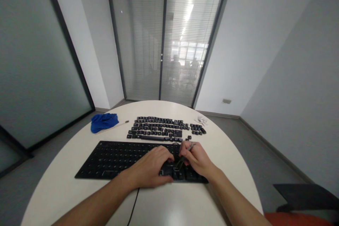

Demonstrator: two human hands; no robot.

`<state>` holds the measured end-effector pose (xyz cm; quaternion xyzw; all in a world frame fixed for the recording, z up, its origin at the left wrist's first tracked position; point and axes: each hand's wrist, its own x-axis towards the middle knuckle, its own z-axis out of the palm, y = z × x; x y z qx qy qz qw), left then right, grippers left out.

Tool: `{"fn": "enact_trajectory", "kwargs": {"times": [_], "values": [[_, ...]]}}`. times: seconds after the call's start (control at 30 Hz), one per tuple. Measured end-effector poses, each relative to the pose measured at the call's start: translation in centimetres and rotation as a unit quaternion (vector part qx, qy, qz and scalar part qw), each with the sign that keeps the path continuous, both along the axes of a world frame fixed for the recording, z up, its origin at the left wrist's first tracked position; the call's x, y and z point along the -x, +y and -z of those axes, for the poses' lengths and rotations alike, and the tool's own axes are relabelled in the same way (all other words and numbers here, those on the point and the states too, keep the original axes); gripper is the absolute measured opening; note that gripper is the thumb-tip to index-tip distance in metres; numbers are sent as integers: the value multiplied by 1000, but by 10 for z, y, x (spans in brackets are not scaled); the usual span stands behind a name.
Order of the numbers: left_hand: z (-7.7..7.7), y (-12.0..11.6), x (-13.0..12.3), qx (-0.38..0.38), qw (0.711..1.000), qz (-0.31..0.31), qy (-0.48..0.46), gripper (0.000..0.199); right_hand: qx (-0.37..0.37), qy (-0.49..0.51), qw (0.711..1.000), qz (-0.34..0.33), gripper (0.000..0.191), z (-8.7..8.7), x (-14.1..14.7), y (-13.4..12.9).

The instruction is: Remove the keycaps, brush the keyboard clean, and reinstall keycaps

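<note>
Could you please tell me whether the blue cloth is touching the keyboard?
Apart: the head view shows bare tabletop between the blue cloth and the far edge of the keyboard.

Left hand [153, 167] arches, palm down; right hand [197, 158] curls.

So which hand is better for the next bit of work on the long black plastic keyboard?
Probably the right: the right hand grips a thin, greyish, metal-looking tool reaching down to the keyboard. The left hand rests there, with no tool visible.
</note>
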<state>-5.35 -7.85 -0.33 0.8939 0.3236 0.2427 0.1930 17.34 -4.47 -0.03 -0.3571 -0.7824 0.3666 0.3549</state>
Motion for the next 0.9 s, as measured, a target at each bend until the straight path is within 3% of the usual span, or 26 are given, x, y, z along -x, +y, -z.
{"fn": "enact_trajectory", "kwargs": {"times": [0.13, 0.33, 0.5, 0.63, 0.8, 0.9], "values": [[2, 2, 2, -8, 1000, 1, -14, 54, 4, -35, 999, -16, 34, -4, 8, -5], [1, 2, 1, 11, 1000, -14, 8, 48, -17, -101, 995, -20, 35, -15, 16, -14], [-1, 2, 2, 32, 999, -3, 4, 47, -77, -142, 986, -30, 36, -23, 20, -19], [1, 3, 2, 42, 999, -7, -7, 54, -58, -157, 986, -4, 38, -23, 23, -18], [2, 3, 2, 40, 999, -13, -1, 46, -35, -149, 987, -58, 33, -23, 24, -18], [1, 3, 2, 41, 999, -17, -1, 45, -90, -142, 982, -87, 35, -25, 21, -19]]}}
